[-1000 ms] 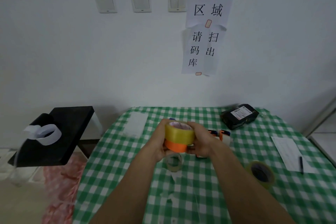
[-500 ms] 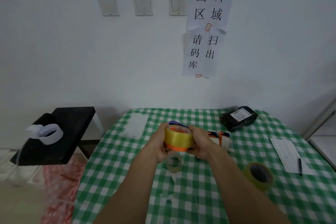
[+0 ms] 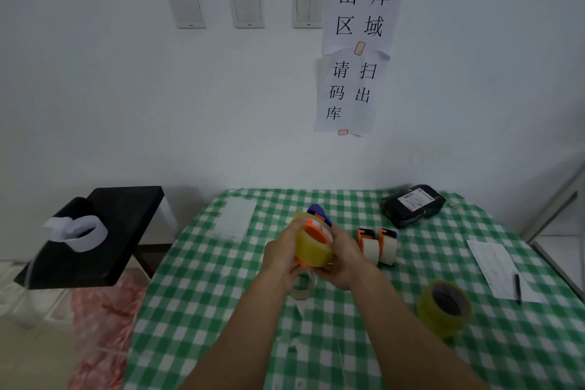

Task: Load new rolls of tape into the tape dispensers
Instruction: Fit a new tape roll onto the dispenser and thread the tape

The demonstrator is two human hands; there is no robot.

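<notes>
Head view, near to far: both forearms reach forward over the green checked table [image 3: 411, 358]; a spare yellow tape roll [image 3: 444, 309] lies near the right forearm, untouched; just under the wrists rests a nearly spent clear roll [image 3: 302, 288]; above it the left hand [image 3: 281, 255] and right hand [image 3: 343, 260] are both clenched around one bundle, a yellow tape roll [image 3: 313, 250] seated on the orange dispenser [image 3: 316, 229], left fingers wrapped on the roll's near side, right palm cupping the other; since half a second ago the bundle has tipped, the orange hub face now turned up and rightward where the roll's flat band showed before, and the hands sit slightly further out; my read: roll is on the hub and being pressed or turned home, tape end not yet threaded as far as can be seen; blue part [image 3: 316, 210] peeks behind the bundle, identity unclear; two loaded orange dispensers [image 3: 378, 245] stand just right of the hands; beyond, a black parcel [image 3: 411, 209]; paper and pen [image 3: 517, 286] at far right.
</notes>
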